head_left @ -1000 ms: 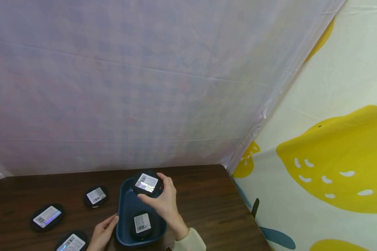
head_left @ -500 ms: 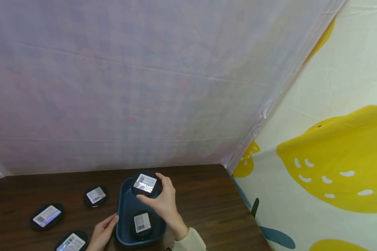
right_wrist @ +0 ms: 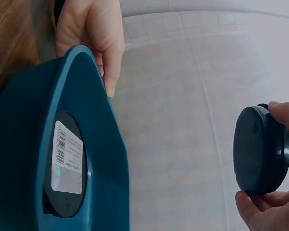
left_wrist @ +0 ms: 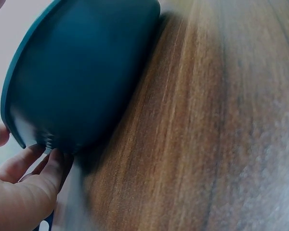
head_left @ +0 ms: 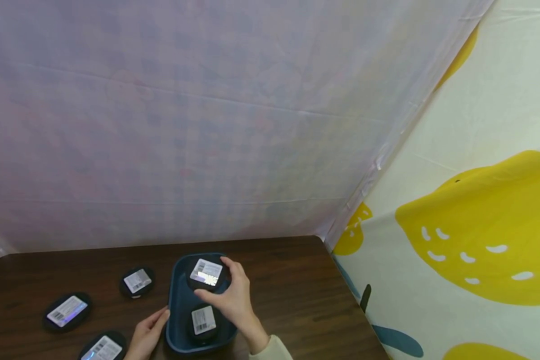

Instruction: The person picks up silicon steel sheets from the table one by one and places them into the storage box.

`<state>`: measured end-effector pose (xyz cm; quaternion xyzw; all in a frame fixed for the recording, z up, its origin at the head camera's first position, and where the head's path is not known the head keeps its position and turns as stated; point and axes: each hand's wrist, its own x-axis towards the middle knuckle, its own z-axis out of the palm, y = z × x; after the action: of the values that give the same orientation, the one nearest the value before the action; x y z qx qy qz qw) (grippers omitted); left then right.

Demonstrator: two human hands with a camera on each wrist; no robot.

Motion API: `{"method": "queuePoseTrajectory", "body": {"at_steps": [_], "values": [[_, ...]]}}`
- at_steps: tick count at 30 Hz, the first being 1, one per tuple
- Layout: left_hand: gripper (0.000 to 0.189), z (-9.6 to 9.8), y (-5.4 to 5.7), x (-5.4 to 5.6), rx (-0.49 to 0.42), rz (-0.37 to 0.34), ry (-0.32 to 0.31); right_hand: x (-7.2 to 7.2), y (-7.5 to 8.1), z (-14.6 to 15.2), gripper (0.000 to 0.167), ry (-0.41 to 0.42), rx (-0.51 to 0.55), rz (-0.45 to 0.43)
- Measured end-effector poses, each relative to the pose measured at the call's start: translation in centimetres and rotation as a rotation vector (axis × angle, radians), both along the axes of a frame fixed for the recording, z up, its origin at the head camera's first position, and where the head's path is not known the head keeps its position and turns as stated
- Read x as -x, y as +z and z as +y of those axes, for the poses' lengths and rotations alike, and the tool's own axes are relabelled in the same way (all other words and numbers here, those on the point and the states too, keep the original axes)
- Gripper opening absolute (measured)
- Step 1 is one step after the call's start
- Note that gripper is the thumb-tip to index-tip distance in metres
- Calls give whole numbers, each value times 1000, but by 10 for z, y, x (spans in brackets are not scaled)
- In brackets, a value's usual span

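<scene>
My right hand point(head_left: 234, 295) grips a flat round black container point(head_left: 205, 272) between thumb and fingers, over the far half of a deep blue plastic tray point(head_left: 174, 300). A white barcode label faces up on it; its dark plain underside shows in the right wrist view, where it is held apart from the tray. A second round black container point(right_wrist: 67, 159), also labelled, lies inside the tray at the near end. My left hand point(head_left: 146, 332) holds the tray's left rim; in the left wrist view its fingers point(left_wrist: 53, 168) press the outer wall.
To the left on the dark wooden table point(head_left: 297, 300) lie more labelled black containers: one near the tray point(head_left: 137, 281), one further left point(head_left: 67, 311), one at the front edge point(head_left: 103, 348). A pale curtain point(head_left: 184, 150) hangs behind; a lemon-print cloth point(head_left: 468, 125) hangs at right.
My right hand has come down and slightly toward me and left with the round container, uncovering the tray's far rim. My left hand and the other containers stay put.
</scene>
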<state>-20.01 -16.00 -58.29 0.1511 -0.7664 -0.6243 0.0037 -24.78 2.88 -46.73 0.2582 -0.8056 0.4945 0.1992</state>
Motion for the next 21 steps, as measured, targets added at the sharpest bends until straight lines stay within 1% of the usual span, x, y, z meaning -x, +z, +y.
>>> {"method": "queuePoseTrajectory", "body": {"at_steps": [5, 15, 18, 21], "values": [[54, 0, 0, 0, -1, -2, -2, 0, -7, 2, 74, 1, -3, -7], [55, 0, 0, 0, -13, -2, 7, -1, -32, 8, 73, 8, -20, 28], [54, 1, 0, -1, -12, -1, 10, -1, -36, 10, 73, 16, -17, 33], [53, 1, 0, -1, -11, 0, 12, -2, -39, 11, 73, 25, -12, 15]]}}
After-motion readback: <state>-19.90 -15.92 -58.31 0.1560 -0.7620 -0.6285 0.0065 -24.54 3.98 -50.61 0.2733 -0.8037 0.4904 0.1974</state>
